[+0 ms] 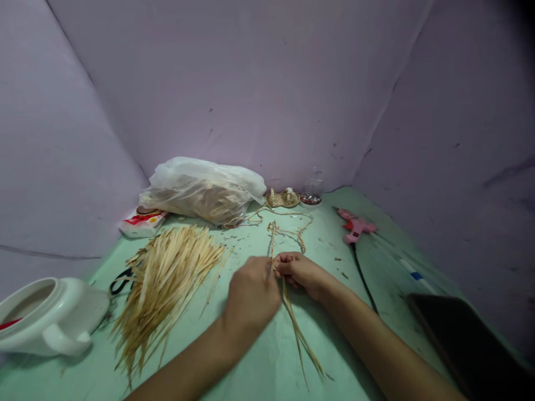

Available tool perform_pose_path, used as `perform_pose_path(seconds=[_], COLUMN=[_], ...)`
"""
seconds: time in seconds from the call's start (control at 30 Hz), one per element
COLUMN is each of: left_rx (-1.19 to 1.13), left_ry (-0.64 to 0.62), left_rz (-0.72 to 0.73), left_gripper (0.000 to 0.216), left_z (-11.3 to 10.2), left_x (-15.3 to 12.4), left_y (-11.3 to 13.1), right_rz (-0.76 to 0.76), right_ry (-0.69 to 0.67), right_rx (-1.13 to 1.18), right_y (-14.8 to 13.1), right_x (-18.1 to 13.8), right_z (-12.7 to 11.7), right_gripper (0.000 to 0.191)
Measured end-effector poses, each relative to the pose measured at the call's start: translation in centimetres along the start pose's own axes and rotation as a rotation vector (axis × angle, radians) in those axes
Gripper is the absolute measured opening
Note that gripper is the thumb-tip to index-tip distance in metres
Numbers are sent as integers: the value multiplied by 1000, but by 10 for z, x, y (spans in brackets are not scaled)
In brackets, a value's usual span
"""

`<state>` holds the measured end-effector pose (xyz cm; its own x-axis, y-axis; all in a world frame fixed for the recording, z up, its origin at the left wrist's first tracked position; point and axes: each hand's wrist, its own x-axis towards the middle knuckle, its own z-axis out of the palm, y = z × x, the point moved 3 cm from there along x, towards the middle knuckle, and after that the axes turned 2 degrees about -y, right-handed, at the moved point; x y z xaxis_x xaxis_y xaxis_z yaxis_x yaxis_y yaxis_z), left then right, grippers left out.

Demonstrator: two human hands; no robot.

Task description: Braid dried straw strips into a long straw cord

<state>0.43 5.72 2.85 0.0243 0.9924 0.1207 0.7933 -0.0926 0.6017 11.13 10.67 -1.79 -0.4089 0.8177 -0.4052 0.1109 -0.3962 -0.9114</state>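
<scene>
A thin braid of dried straw (272, 240) runs away from my hands over the green tabletop. My right hand (301, 273) pinches the braid at its near end, thumb against fingers. Right beside it, my left hand (253, 289) is closed at the same spot, a little blurred, its fingertips partly hidden behind the knuckles. Loose straw strands (298, 331) trail from between the hands toward me. To the left lies a big pile of flat dried straw strips (167, 289).
A plastic bag of straw (204, 189), a woven straw piece (282, 199) and a tub of beads (311, 199) stand along the back wall. At right lie a pink glue gun (355, 225) and a dark flat object (468, 345). A white ceramic pot (62, 317) sits left.
</scene>
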Motion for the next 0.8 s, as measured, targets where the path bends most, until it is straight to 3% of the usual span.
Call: perform_pose_path(seconds=[0.1,0.17,0.23,0.3,0.57,0.8], left_rx=[-582,-852,-937,-892,-581,-673], left_ry=[-238,-434,-536,-553,-598,-555], left_rz=[-480,-611,-621,-586,-394,-414], left_gripper=[36,31,16,7,8,12], left_z=[0,9,18,24,20,25], left_x=[14,19,23,25,35,39], left_y=[-15,-15,-15,-17,-30,-37], right_rz=[-13,-25,-30,-39,-139,-302], right_ry=[-19,-23,-21,-22,2,34], right_rx=[-18,-17,-23,-50,-303,-513], right_y=[-2,-3,-2,-2,-1,-1], right_x=[-1,-1,0,0,4,6], right_z=[0,0,-1,-2,-7,-9], right_gripper=[3,3,2,3,7,7])
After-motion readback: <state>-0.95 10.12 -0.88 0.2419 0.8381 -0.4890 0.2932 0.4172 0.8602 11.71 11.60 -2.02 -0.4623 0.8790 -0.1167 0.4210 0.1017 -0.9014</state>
